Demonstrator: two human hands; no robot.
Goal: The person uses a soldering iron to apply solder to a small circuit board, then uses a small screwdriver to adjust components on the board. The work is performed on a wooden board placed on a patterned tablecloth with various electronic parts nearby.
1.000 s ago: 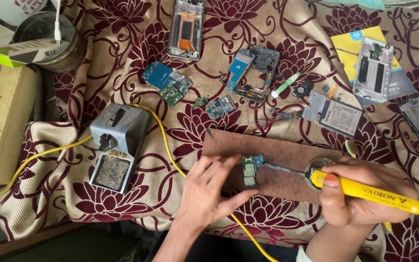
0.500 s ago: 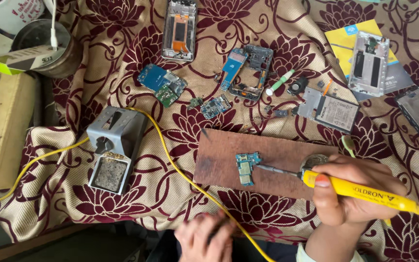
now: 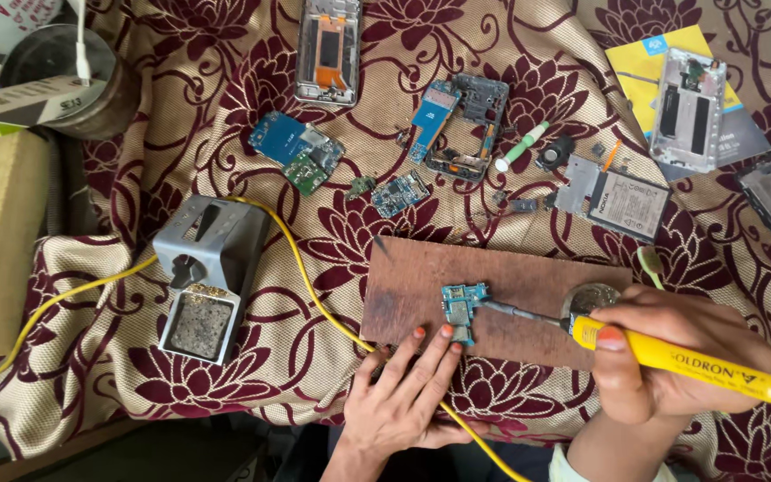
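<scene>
The right hand (image 3: 671,357) grips a yellow soldering iron (image 3: 662,353), tip on the small circuit board (image 3: 461,305); the left hand (image 3: 403,393), fingers spread and empty, touches the board's lower edge.

Bare wooden board (image 3: 403,286) left of the circuit board (image 3: 462,305); yellow cable (image 3: 301,268) and stand (image 3: 207,272) block farther left.

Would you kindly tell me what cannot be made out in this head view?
- Soldering iron: rear of the handle cut off by the right edge; grip hidden by the right hand.
- Small circuit board: components too small to tell.
- Left hand: wrist cut off by the bottom edge.
- Yellow cable: partly hidden under the left hand.
</scene>
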